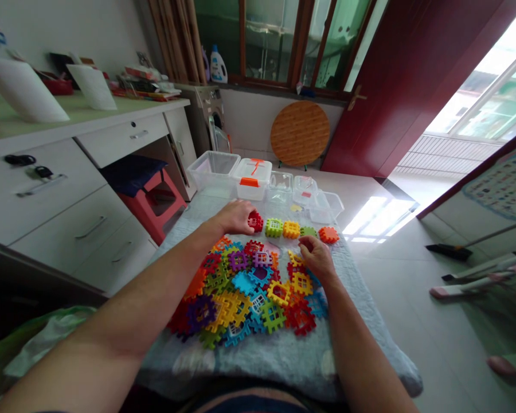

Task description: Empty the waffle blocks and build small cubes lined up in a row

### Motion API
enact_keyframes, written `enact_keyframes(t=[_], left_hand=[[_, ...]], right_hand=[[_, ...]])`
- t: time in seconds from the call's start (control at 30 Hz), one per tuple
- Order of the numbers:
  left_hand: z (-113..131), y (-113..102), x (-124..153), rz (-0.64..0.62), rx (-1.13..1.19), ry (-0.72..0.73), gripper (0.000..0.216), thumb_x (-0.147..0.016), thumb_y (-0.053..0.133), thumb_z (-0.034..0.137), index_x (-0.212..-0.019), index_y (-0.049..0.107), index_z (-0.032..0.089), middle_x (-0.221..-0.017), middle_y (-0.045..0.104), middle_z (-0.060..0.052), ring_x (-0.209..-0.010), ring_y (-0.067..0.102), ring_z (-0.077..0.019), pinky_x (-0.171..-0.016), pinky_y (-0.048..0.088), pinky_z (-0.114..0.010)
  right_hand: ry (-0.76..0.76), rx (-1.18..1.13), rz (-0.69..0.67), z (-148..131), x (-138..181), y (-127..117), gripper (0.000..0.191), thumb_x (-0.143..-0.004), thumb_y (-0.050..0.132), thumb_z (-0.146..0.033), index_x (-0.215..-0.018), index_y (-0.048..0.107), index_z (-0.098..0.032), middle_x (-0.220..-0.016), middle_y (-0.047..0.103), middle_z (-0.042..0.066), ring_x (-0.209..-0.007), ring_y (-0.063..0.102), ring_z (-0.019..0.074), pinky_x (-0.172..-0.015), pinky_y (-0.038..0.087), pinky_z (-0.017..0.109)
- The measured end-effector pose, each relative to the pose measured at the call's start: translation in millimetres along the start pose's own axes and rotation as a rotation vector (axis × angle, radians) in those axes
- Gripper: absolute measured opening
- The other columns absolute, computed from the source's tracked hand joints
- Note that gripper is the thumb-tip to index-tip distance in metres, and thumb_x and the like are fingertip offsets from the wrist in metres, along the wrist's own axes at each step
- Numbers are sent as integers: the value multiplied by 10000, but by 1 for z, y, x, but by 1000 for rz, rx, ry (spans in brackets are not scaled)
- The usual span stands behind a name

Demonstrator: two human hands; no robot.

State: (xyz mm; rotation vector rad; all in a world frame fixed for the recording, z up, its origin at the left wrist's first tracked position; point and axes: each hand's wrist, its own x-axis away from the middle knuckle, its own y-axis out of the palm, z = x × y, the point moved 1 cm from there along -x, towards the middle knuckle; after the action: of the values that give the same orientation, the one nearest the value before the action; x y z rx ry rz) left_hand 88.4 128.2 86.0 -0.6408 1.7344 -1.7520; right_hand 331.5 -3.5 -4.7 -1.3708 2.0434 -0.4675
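Red block at the left end of a row of toothed blocks, pinched by the left hand.
The right hand curls near the row, its fingertips close together, any hold unclear. A sideways slip could knock the light-green block askew; a dropped right wrist could scatter the loose pieces across the cloth.
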Motion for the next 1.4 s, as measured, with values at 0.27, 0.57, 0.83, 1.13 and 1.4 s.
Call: enact_keyframes(t=[0.27,0.57,0.83,1.13,1.4], left_hand=[[-9,24,-42,-157,-39,-53,424,-585,673,392,-963,723,206,-969,727,-62,-901,642,-242,-757,470,-284],[-9,37,-48,-222,-39,-33,477,-576,678,378,-1017,705,198,-1069,698,-93,-981,616,-288,-788,486,-327],[-9,43,-50,-274,-19,-41,411,-563,665,298,-966,689,219,-987,710,-55,-958,621,-290,-797,489,-354],[-8,38,-49,-310,-29,-41,434,-558,668,290,-986,669,224,-994,707,-48,-939,626,-260,-785,485,-315],[-11,44,-50,-308,-17,-47,427,-558,668,275,-982,664,225,-972,716,-47,-900,647,-260,-772,491,-322]], right_hand=[[6,-3,-1,3,-1,0,249,-755,502,-294,-872,684,-170,-687,646,23,-602,560,156,-613,454,272],[9,12,-12,6,-1,1,254,-761,502,-293,-879,687,-165,-681,644,23,-594,554,154,-602,445,268],[9,16,-17,0,0,0,264,-755,491,-296,-877,687,-167,-695,660,27,-586,552,153,-594,439,266],[11,1,-10,1,0,0,264,-755,497,-304,-883,685,-171,-710,672,30,-603,570,161,-598,452,272],[12,-10,-6,-1,1,-1,254,-763,505,-320,-876,680,-174,-691,663,26,-583,557,157,-588,453,270]])
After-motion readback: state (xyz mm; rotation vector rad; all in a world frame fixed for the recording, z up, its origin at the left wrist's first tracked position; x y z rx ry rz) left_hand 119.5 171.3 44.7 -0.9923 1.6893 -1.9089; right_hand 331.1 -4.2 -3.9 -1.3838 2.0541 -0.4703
